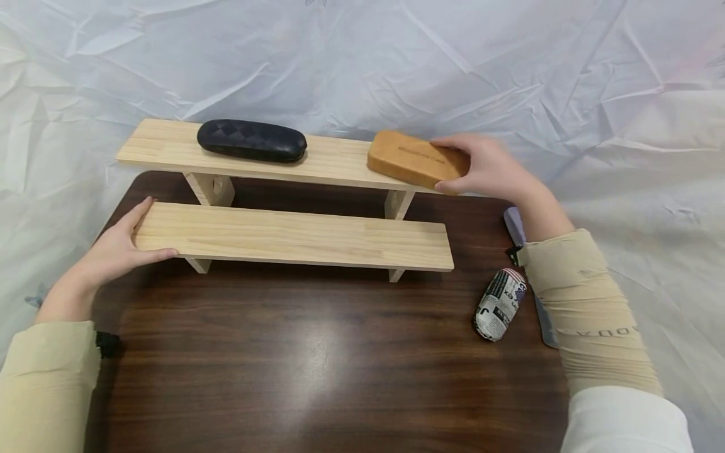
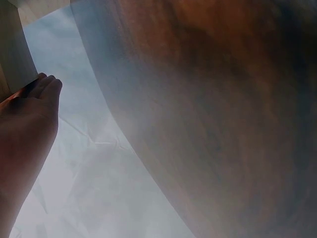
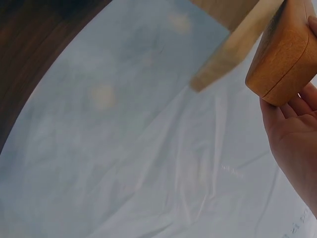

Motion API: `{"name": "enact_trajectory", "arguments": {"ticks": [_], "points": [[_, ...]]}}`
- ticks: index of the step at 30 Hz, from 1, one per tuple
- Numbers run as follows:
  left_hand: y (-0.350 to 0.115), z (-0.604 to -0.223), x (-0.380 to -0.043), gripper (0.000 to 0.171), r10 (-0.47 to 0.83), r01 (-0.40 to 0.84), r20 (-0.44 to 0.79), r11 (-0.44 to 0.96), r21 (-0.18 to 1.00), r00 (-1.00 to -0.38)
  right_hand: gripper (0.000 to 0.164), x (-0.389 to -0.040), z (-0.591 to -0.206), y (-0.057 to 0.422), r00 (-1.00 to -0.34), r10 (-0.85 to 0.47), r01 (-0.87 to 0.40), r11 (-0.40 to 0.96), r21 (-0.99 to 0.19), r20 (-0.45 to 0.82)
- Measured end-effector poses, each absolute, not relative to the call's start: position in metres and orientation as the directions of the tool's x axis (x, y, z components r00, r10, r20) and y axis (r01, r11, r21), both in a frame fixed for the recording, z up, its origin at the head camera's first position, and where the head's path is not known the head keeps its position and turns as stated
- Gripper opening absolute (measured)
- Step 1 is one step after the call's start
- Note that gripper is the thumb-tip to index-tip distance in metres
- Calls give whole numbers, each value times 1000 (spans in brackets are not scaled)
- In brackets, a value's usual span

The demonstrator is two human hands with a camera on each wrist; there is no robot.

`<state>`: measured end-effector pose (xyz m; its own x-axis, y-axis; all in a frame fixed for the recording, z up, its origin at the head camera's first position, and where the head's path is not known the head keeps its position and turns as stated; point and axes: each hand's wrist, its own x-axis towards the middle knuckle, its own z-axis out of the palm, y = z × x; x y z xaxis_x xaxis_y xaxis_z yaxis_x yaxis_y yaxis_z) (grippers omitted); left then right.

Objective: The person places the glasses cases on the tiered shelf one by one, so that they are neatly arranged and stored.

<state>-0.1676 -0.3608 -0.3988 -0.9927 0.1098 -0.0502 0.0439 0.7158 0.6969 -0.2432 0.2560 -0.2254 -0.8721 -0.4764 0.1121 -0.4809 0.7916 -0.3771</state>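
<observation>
A two-tier wooden shelf stands on a dark brown table. With thumb along the front edge and fingers at the back corner, my left hand grips the left end of the lower board. My right hand holds a tan glasses case by its right end, thumb in front and fingers behind. This case lies at the right end of the upper board, slightly angled; in the right wrist view the tan case appears beside the board's end. A black quilted-pattern glasses case lies left of centre on the upper board.
A newspaper-print glasses case lies on the table right of the shelf. Beyond it, a purplish object and a grey-blue object are partly hidden by the right arm. White plastic sheeting hangs behind and around the table.
</observation>
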Motion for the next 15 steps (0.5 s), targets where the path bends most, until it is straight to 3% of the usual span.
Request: {"name": "enact_trajectory", "arguments": {"ticks": [15], "points": [[-364,-400,-166,121,104,43,-46,716,697,-993,76,-273,-231,213,-848,-531,-462,737,-494,2]]}}
